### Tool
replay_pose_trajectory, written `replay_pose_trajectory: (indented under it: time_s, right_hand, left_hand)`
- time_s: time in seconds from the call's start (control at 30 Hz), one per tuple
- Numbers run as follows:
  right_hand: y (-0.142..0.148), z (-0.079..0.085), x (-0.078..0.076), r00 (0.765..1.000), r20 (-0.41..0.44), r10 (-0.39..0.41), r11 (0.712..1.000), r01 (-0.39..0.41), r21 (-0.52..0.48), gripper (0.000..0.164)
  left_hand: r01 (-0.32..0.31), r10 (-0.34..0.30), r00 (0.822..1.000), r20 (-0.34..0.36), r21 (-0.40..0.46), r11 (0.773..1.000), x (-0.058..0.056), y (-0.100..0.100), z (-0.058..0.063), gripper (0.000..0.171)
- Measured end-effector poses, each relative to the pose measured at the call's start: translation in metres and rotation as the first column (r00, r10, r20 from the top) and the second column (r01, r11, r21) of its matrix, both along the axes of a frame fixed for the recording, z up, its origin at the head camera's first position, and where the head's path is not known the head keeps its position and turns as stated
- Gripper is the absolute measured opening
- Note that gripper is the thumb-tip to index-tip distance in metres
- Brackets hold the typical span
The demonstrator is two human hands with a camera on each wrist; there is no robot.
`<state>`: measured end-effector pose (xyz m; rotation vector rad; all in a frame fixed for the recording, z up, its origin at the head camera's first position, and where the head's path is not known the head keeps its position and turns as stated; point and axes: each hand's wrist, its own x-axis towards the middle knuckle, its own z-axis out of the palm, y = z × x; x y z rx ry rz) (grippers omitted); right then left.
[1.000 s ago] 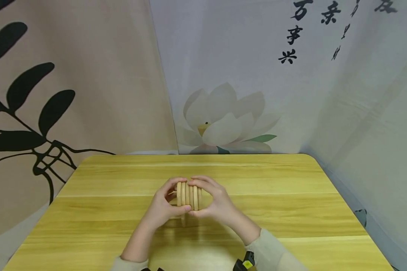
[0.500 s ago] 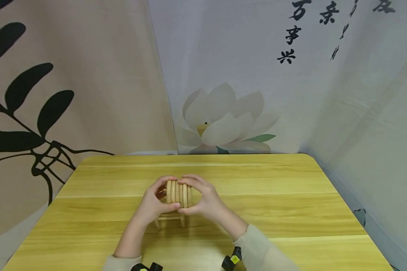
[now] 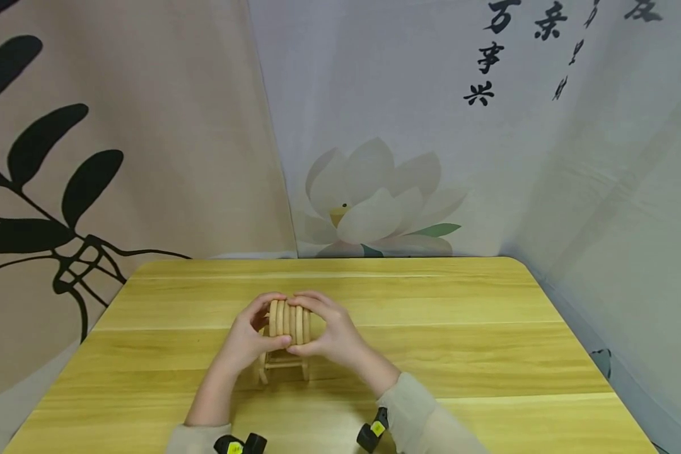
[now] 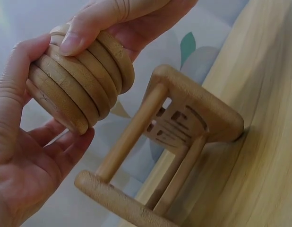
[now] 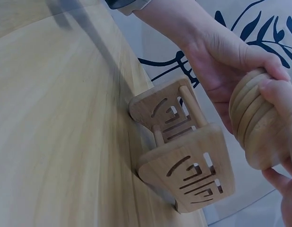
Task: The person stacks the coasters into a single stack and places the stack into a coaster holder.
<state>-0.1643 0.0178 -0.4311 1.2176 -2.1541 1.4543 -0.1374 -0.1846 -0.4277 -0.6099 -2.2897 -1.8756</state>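
Observation:
Both hands hold a stack of several round wooden coasters (image 3: 289,321) standing on edge, side by side. My left hand (image 3: 246,337) grips the stack's left end, thumb in front and fingers behind. On the other end my right hand (image 3: 331,334) grips in the same way. A wooden coaster holder (image 3: 284,364) with rods between two end plates stands on the table below, partly hidden by the hands and stack in the head view. In the left wrist view, the coasters (image 4: 75,78) are raised apart from the holder (image 4: 132,137). Cut-out slots mark the holder's end plate (image 5: 193,170) in the right wrist view.
The light wooden table (image 3: 459,353) reaches back to printed cloth hangings (image 3: 204,126) with plant and lotus pictures. Each wrist wears a black camera mount, the right one (image 3: 372,430) near the sleeve cuff.
Both hands have moved left together with the coaster stack, and more of the holder shows beneath them. The holder itself appears to stay in place; the grip looks the same.

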Motion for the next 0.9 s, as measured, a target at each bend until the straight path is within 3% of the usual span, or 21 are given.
replay_pose_trajectory:
  time_s: [0.9]
  right_hand:
    - [-0.016, -0.012, -0.007, 1.000, 0.011, 0.005, 0.999, -0.005, 0.040, 0.070]
  left_hand:
    - [0.007, -0.008, 1.000, 0.030, 0.035, 0.999, -0.003, -0.016, -0.017, 0.064]
